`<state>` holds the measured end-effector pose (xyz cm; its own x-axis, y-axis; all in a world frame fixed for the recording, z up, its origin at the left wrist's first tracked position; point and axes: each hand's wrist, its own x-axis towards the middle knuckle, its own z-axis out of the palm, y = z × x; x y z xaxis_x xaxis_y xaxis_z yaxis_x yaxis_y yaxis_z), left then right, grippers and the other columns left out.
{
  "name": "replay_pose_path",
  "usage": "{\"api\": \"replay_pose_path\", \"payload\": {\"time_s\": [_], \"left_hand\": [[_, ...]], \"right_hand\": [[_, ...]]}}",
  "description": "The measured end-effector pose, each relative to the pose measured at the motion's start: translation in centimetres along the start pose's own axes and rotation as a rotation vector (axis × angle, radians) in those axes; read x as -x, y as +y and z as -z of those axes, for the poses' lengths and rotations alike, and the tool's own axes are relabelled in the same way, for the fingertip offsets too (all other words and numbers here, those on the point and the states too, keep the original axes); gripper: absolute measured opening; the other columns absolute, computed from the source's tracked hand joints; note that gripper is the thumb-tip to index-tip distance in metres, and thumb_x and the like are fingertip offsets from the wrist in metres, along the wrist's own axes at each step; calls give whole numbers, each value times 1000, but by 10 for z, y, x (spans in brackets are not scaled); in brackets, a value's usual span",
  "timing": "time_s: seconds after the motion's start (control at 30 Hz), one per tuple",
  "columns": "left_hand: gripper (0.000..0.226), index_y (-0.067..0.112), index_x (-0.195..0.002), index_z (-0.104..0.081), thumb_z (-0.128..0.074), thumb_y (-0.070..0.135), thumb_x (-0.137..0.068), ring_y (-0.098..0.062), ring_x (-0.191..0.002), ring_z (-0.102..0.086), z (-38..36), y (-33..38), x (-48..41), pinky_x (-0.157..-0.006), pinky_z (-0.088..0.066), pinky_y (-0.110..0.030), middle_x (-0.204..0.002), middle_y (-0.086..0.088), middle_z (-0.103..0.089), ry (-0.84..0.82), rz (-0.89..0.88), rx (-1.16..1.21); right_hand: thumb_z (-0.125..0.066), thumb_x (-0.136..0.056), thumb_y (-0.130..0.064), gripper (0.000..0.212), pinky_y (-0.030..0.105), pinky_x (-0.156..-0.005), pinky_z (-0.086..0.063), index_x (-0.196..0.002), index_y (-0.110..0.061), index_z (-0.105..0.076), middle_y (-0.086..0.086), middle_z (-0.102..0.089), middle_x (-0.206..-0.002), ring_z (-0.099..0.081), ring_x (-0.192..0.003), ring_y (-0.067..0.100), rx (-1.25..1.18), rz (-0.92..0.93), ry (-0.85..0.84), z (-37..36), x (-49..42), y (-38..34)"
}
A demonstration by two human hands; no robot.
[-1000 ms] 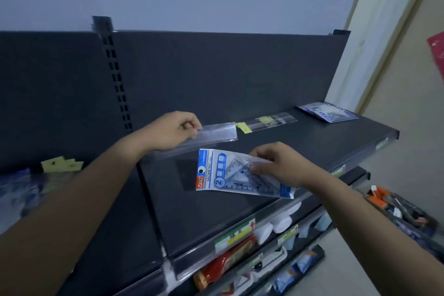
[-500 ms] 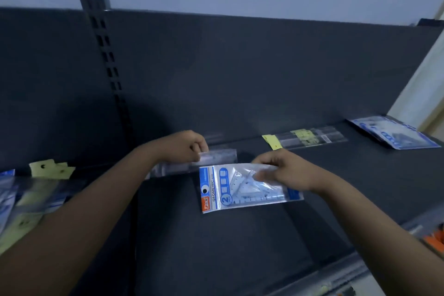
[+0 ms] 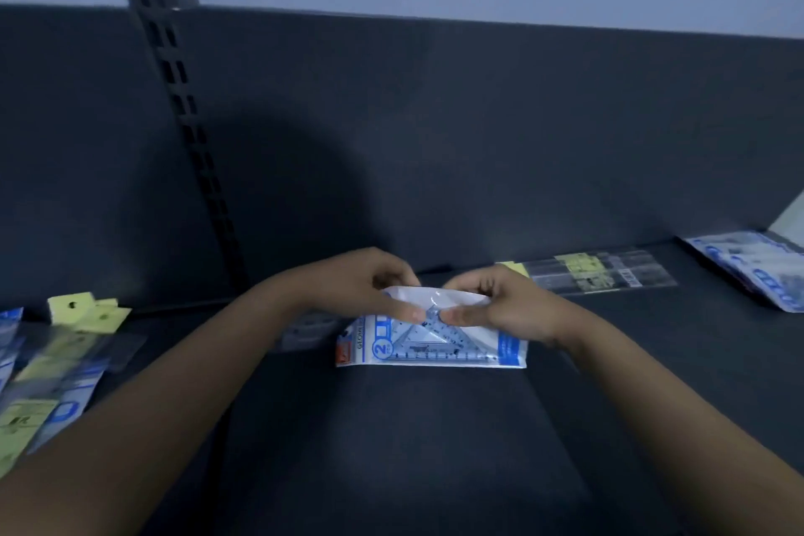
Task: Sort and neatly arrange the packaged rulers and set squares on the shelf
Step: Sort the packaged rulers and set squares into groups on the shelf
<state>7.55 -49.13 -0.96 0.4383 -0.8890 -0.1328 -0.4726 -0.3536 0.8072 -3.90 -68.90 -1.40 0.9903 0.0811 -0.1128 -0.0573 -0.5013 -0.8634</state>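
Dark shelf (image 3: 391,448) | blue-white set-square packet (image 3: 430,344), top edge folded

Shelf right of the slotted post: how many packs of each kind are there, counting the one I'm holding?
Set-square packs: 2, the held pack and the far-right pack, possibly a stack.
Ruler packs: 2, the yellow-tagged pack and the clear pack by the left hand.
Total: 4

Your shelf (image 3: 391,448): dark, flat.
Back right: clear ruler pack (image 3: 600,272) lying flat.
Far right: blue set-square packs (image 3: 757,270).
Your left: pile of packs (image 3: 52,370).
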Motion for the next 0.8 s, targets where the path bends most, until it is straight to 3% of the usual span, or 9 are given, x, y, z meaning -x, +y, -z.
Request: {"api": "replay_pose_path", "payload": {"time_s": [0.13, 0.33, 0.53, 0.73, 0.8], "left_hand": [[11, 20, -83, -66, -74, 27, -83, -2, -68, -63, -18, 26, -35, -62, -49, -17, -76, 9, -68, -3, 2, -109], [11, 18, -83, -65, -72, 26, -84, -6, -66, -63, -60, 78, -106, -62, -49, -21, -75, 5, -68, 17, -36, -110], [14, 16, -87, -67, -77, 25, -80, -3, -67, -66, -127, 148, -201, -56, -49, -16, -75, 9, -70, -11, -80, -129], [26, 13, -95, -67, -82, 20, -75, -15, -74, -73, -218, 208, -288, -59, -54, -22, -86, -1, -76, 44, -29, 1], [27, 7, -96, -67, -82, 15, -75, -13, -76, -72, -245, 224, -312, -62, -55, -22, -88, -2, -76, 81, -6, 51]], "right_hand": [[-71, -84, -11, 7, 16, -63, -49, -91, -11, -72, -4, -73, -79, -66, -69, 4, -32, -29, 50, 35, 14, 9], [-73, -80, -12, 12, 28, -74, -50, -92, -8, -72, 12, -73, -89, -66, -77, 15, -63, -128, 251, 115, 66, 53], [-79, -74, -12, 13, 13, -59, -46, -84, -9, -71, 1, -70, -75, -64, -66, 7, -23, -119, 331, 208, 136, 119], [-83, -69, -12, 12, 9, -61, -44, -76, -15, -72, -14, -69, -70, -61, -63, -4, 73, -19, 384, 313, 202, 200], [-82, -69, -8, 13, 17, -70, -50, -78, -13, -73, -8, -73, -79, -65, -72, 0, 88, 4, 409, 345, 222, 225]]}}
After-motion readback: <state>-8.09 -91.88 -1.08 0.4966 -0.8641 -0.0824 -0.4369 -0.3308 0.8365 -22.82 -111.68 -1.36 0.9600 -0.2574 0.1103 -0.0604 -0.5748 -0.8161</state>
